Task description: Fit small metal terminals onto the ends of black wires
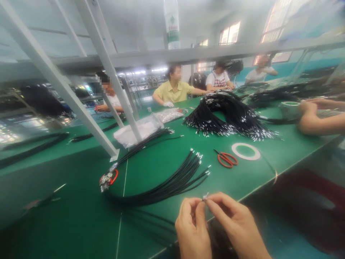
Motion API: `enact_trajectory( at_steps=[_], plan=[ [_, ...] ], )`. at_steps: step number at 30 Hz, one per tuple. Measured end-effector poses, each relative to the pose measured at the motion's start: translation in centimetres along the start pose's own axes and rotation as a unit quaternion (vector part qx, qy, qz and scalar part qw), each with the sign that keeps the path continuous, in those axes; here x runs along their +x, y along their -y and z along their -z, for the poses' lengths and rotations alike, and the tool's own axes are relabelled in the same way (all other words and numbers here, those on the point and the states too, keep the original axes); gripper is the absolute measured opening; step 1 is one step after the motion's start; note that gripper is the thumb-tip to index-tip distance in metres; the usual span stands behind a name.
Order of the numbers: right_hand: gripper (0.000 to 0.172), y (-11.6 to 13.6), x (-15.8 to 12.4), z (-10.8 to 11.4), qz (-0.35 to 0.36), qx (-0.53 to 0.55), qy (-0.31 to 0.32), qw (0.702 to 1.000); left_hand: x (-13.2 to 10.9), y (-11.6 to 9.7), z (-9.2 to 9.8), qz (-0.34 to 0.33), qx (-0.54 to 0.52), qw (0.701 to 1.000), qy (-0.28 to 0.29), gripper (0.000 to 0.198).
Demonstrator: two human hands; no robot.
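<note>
At the table's near edge my left hand (192, 226) and my right hand (235, 223) meet, fingertips pinched together. Between them is the end of a black cable with a small silvery-white tip (206, 196); the rest of that cable is mostly hidden by my hands. Just beyond lies a curved bundle of black cables (164, 185) whose pale tips fan out to the right. Red-handled scissors (228, 159) lie to the right of this bundle, beside a roll of white tape (245, 151).
A big looped heap of black cables (229, 111) covers the table's far middle. White plastic bags (140, 129) lie by the metal shelf post (107, 72). A co-worker's arm (318, 118) reaches in from the right, near another tape roll (290, 104). Several people sit across the green table (159, 154).
</note>
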State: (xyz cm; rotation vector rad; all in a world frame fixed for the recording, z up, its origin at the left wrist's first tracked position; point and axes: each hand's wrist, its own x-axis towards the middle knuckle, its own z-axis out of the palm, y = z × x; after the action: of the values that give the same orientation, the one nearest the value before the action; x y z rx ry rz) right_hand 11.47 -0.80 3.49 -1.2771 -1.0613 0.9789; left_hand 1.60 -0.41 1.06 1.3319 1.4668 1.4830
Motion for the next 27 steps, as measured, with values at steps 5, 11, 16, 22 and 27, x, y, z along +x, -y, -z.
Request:
enact_trajectory(
  at_steps=[5,11,16,22,27],
  plan=[
    [0.021,0.2,0.1,-0.1,-0.008,0.01,0.009,1.0,0.1,-0.1,0.2,0.02,-0.025,0.999,0.016,0.038],
    [0.018,0.5,0.2,-0.3,-0.004,0.001,0.003,1.0,0.3,-0.2,0.5,0.074,-0.062,0.993,0.064,0.038],
    [0.02,0.4,0.6,-0.2,0.003,-0.019,0.019,1.0,0.6,-0.4,0.9,0.101,-0.093,0.985,0.101,0.041],
    [0.024,0.4,0.9,0.0,-0.003,-0.028,0.047,0.998,1.2,-0.7,1.5,0.137,-0.147,0.968,0.152,0.051],
    [0.026,0.9,1.2,0.4,-0.026,0.001,0.1,0.995,1.9,-0.3,2.3,0.193,-0.218,0.931,0.223,0.052]
  ],
)
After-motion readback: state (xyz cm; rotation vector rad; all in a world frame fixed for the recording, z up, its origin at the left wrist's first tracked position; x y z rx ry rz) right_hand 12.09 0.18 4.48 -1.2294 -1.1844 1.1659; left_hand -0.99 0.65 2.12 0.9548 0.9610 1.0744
